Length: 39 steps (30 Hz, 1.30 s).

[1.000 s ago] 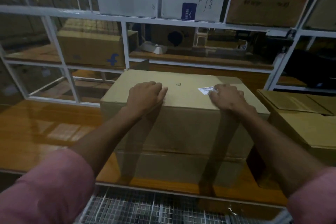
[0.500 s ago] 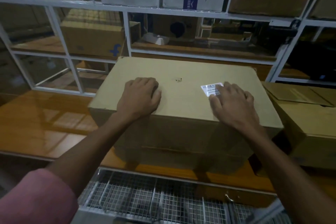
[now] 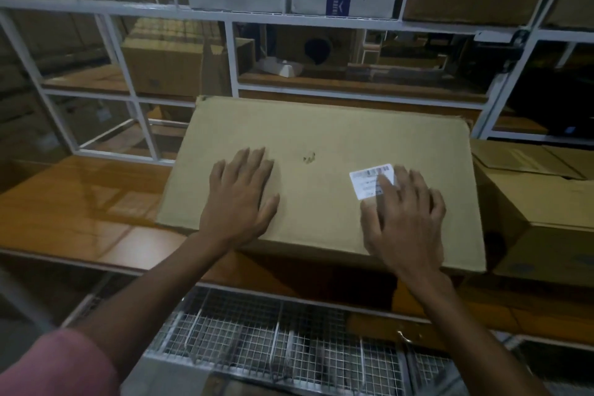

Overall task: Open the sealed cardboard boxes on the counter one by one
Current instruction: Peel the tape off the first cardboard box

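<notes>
Head view: cardboard box (image 3: 321, 138) tipped nearer.

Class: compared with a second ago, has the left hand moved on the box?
Yes. The left hand slid from the cardboard box's near edge farther onto its top.

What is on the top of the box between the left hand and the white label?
In the head view, mostly bare cardboard box top lies between the left hand and the white label; only a small dark mark sits there.

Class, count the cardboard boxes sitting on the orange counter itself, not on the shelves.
2: the big box under both flat hands, and another box right of it, cut off by the frame edge; more may lie beyond.
</notes>
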Available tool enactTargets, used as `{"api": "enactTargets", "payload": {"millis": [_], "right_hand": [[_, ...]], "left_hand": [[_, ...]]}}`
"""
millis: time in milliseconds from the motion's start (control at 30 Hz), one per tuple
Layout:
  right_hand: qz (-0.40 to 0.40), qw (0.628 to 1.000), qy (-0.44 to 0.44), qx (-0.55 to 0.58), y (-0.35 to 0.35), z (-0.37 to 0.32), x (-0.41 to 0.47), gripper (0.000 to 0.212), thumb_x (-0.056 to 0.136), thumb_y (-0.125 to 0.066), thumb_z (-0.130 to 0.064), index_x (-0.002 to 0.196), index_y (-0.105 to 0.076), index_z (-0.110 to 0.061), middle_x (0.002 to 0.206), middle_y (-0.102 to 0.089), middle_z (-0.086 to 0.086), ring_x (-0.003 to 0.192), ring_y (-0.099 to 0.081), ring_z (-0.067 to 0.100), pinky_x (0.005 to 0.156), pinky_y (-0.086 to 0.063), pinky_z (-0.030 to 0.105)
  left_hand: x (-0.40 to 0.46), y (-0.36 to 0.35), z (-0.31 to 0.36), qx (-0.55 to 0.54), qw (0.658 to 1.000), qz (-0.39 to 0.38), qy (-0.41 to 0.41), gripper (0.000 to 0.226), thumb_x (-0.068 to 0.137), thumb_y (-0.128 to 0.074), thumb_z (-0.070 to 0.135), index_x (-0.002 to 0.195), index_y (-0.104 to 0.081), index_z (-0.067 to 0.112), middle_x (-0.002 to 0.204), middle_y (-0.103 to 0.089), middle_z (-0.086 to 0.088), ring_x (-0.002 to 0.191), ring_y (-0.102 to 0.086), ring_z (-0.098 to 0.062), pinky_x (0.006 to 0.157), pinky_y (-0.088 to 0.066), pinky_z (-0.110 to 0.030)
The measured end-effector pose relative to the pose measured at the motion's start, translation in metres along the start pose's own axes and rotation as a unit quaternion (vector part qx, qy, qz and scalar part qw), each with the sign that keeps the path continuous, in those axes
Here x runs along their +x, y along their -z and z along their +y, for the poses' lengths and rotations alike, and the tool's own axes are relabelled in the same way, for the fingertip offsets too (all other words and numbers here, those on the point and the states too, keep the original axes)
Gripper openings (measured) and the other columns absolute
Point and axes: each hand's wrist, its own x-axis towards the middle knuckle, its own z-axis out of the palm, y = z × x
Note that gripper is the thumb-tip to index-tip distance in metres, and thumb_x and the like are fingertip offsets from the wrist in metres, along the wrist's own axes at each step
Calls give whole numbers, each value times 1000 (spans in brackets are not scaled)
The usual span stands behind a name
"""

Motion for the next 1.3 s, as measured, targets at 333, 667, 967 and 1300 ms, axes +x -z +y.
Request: {"api": "enactTargets", "payload": {"millis": [333,667,967,1300], "right_hand": [[-85,996,-16,6,-83,10,-60,66,74,-78,-33,135,-55,-21,149,-37,16,140,-31,41,104,-28,62],[-68,997,10,34,-109,17,-46,46,83,-76,-29,124,-60,-19,112,-52,9,103,-49,28,84,-45,50],[-105,993,-20,44,-126,23,14,32,100,-45,-40,106,-69,-20,100,-61,3,98,-53,23,84,-42,42],[-289,957,-20,11,-154,25,62,57,100,-17,-57,149,-31,-29,165,-21,12,151,-17,31,119,-13,55]], "left_hand": [[-41,-69,-6,44,996,-78,0,73,88,-44,57,147,-35,16,151,-30,-15,131,-34,-40,100,-38,-64],[-9,-97,-4,55,997,-48,26,58,96,-47,50,141,-48,14,147,-42,-16,132,-40,-41,108,-29,-60],[6,-126,-7,35,993,-112,29,44,98,-28,53,109,-58,22,113,-58,-6,101,-54,-29,86,-44,-47],[45,-144,-16,-56,982,-138,111,32,97,-49,41,109,-56,12,110,-51,-14,98,-52,-33,87,-47,-46]]}}
